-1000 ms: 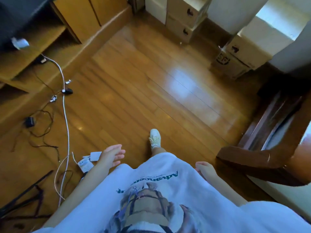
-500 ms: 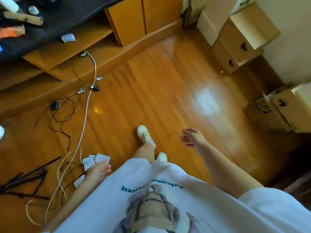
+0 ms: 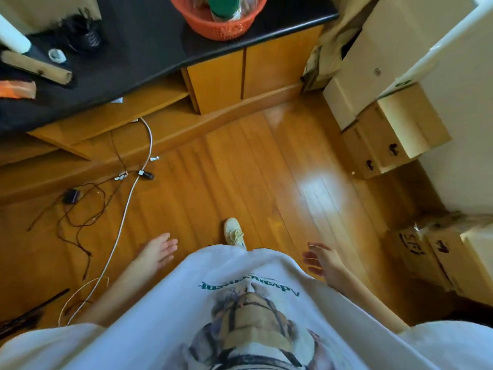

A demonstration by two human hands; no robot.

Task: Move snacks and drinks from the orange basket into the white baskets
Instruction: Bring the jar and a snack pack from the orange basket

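Observation:
The orange basket [image 3: 221,25] stands on a black counter top [image 3: 149,46] at the top middle of the head view. A bottle with a green cap [image 3: 223,5] and other packets lie in it. My left hand [image 3: 157,249] hangs low at my side, fingers apart, holding nothing. My right hand [image 3: 318,259] is also down by my hip, open and empty. Both hands are far below the basket. No white basket is in view.
Cables [image 3: 125,182] trail over the wooden floor [image 3: 240,177] on the left. Cardboard boxes [image 3: 386,134] are stacked along the right wall. A wooden cabinet [image 3: 245,78] sits under the counter. A wooden block [image 3: 37,66] and small items lie on the counter's left.
The view has swung left and up, bringing the counter and orange basket into sight. My right hand dropped back to my side; my left hand swung forward.

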